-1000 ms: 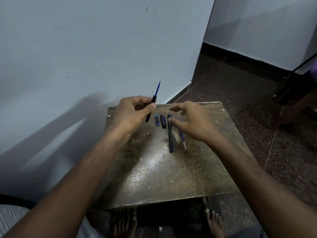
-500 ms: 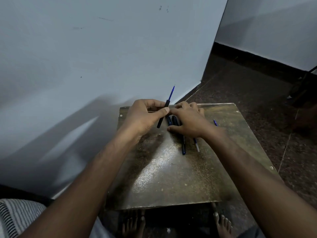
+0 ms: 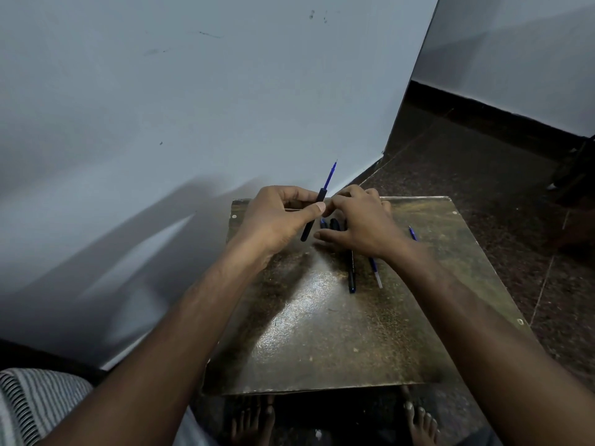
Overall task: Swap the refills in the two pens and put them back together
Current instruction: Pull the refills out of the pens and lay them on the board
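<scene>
Left fingers [image 3: 317,207] pinching black pen barrel [image 3: 312,218], tilted (blue refill tip [image 3: 330,175] up-right), right fingers [image 3: 346,196] curled.

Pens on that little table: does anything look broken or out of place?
Nothing looks broken. The pens are simply taken apart: the left hand holds a black barrel with a blue refill sticking out, while another barrel and a loose refill lie on the table under the right hand.
</scene>
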`<state>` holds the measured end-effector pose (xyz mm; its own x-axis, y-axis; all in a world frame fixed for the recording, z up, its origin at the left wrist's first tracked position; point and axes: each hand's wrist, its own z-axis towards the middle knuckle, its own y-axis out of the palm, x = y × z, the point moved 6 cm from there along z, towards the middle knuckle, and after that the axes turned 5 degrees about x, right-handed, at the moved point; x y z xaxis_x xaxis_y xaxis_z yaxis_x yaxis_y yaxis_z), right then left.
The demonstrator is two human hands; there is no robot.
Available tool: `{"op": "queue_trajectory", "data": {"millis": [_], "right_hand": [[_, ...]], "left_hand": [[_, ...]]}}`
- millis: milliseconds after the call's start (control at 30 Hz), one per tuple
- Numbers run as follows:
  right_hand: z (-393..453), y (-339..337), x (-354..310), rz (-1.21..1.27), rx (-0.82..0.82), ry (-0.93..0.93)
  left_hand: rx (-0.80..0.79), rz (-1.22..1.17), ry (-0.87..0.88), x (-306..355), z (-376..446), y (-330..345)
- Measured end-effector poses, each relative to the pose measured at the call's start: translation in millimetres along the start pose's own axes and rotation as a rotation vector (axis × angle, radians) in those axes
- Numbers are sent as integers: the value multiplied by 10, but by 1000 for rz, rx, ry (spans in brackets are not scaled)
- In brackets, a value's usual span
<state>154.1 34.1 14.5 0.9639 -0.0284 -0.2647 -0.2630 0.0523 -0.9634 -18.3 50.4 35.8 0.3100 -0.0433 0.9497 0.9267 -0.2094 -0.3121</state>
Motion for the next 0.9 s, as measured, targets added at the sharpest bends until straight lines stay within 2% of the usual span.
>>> {"op": "queue_trajectory", "data": {"millis": [167,300,400,533,600,767,833,900], "right_hand": [[31,31,-83,46,63,-2],[45,-18,-128,27,188,31],[34,34,-183,-120,176,32],[48,103,-256,-137,153,13],[69,59,-231,12,161,24],[59,-145,124,785,266,308],[14,-206,240,1110,289,340],[-55,-270,332,1291,327,335]], "left_hand": [[21,-20,7,-4,10,-20],[44,-21,3,-25,40,-56],[55,-22,-8,-46,58,-76],[56,-25,4,-54,62,-70],[56,-25,4,-58,63,-72],[18,-19,-11,-52,32,-47],[-3,-5,-8,-35,11,-1],[-25,25,9,-18,-10,54]]}}
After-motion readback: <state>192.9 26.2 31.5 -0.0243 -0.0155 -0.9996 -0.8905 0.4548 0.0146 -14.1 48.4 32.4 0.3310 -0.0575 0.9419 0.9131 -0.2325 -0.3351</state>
